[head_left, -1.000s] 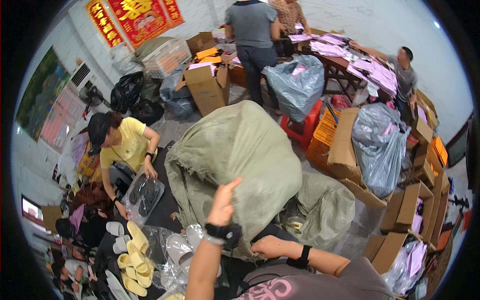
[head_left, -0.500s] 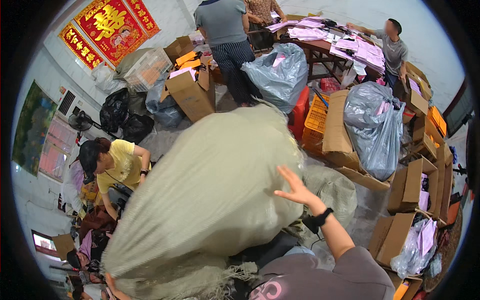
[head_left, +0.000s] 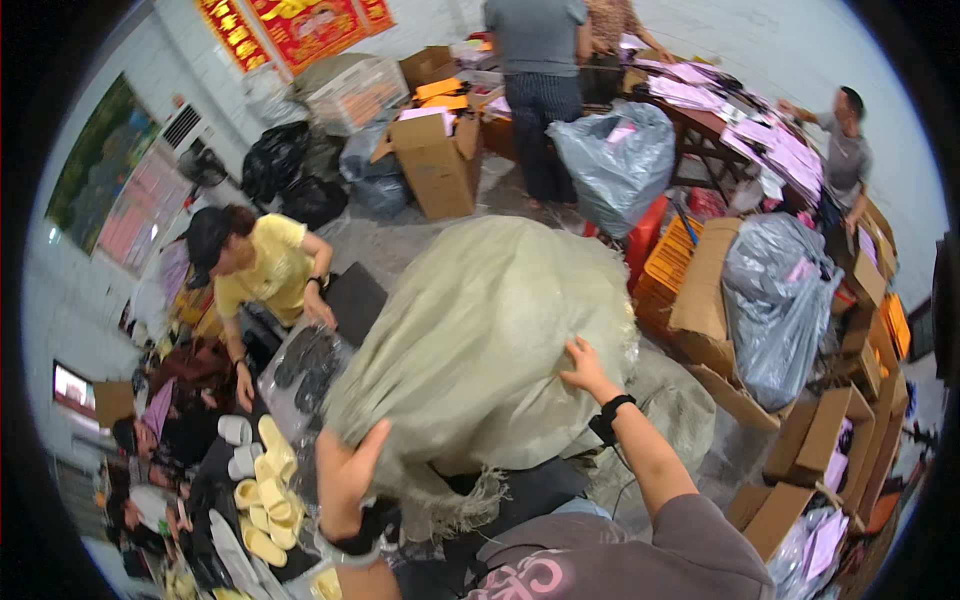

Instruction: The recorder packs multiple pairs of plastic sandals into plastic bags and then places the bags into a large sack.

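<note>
A big pale green woven sack (head_left: 480, 320), full and bulging, stands right in front of me, its frayed edge (head_left: 465, 505) hanging toward my lap. My right hand (head_left: 590, 370) lies against the sack's right side with fingers apart, a black band on the wrist. At the sack's lower left corner is my left hand (head_left: 348, 480), thumb spread away from the fingers, not closed on the cloth. Left of that hand lie several pale yellow slippers (head_left: 275, 495) and some white ones (head_left: 236, 430) on a dark surface. What the sack holds is hidden.
A person in a yellow shirt (head_left: 270, 265) reaches over a clear bag of dark footwear (head_left: 310, 365) at left. Cardboard boxes (head_left: 435, 165), grey plastic bags (head_left: 615, 160) and orange crates (head_left: 670, 265) stand behind and right. Other people work around a table of pink sheets (head_left: 780, 150).
The sack's left end has swung in from the lower left and bunched up, uncovering the slippers. My left hand has come up beside it; my right hand now rests on the sack.
</note>
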Demonstrator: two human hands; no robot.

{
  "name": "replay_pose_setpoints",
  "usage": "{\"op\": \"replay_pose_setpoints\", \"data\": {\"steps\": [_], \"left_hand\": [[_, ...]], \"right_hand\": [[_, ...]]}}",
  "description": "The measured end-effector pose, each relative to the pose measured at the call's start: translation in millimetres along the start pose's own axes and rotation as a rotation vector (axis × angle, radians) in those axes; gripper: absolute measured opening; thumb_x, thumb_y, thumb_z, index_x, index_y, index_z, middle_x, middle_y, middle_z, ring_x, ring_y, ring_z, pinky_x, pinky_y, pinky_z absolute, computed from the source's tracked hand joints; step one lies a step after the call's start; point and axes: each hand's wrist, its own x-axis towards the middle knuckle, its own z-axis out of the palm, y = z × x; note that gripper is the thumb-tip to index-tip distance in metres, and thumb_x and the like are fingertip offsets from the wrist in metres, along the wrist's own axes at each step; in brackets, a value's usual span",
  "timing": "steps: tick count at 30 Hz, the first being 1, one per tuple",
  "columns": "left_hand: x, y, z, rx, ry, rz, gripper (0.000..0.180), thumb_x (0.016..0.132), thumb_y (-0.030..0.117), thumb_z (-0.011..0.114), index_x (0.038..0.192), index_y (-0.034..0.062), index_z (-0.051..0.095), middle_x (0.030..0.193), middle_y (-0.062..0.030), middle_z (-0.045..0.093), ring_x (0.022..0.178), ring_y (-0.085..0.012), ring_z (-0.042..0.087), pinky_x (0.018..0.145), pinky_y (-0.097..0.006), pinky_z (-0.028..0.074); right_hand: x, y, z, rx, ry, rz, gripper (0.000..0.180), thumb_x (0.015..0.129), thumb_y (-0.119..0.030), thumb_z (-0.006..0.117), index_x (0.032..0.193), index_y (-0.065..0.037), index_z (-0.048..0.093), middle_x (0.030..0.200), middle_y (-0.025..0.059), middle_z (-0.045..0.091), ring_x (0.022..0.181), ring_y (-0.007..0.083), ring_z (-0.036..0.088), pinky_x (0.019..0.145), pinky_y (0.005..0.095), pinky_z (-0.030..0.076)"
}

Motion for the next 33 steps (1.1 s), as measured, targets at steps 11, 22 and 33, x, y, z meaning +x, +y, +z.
{"op": "replay_pose_setpoints", "data": {"steps": [11, 22, 33], "left_hand": [[-26, -131, 205, 0.126, -0.554, -0.077, 0.059, 0.094, 0.047, 0.054, 0.079, -0.0093, 0.060, 0.070, -0.0288, 0.060, 0.068, -0.0410, 0.061, 0.068, -0.047, 0.047], [-35, -147, 130, 0.541, -0.360, 0.406, 0.078, 0.086, 0.052, 0.064, 0.136, -0.0030, 0.041, 0.137, -0.0281, 0.040, 0.129, -0.0396, 0.038, 0.109, -0.048, 0.030], [-117, -265, 85, 0.636, -0.565, 0.236, 0.074, 0.078, 0.028, 0.069, 0.139, -0.0004, 0.038, 0.100, -0.0195, 0.057, 0.094, -0.0361, 0.055, 0.080, -0.044, 0.043]], "right_hand": [[-38, -164, -195, 0.239, 0.053, -0.109, 0.050, 0.091, -0.034, 0.062, 0.133, -0.010, 0.052, 0.126, 0.0186, 0.060, 0.105, 0.0359, 0.063, 0.085, 0.0423, 0.052], [80, -144, -162, 0.146, -0.272, -0.326, 0.049, 0.080, -0.002, 0.055, 0.128, -0.009, 0.053, 0.102, 0.0135, 0.065, 0.092, 0.0295, 0.065, 0.075, 0.0408, 0.053], [152, 38, -208, 1.135, 0.111, 0.297, 0.025, 0.094, -0.017, 0.054, 0.111, -0.001, 0.063, 0.103, 0.0085, 0.067, 0.089, 0.0236, 0.064, 0.076, 0.0390, 0.053]]}}
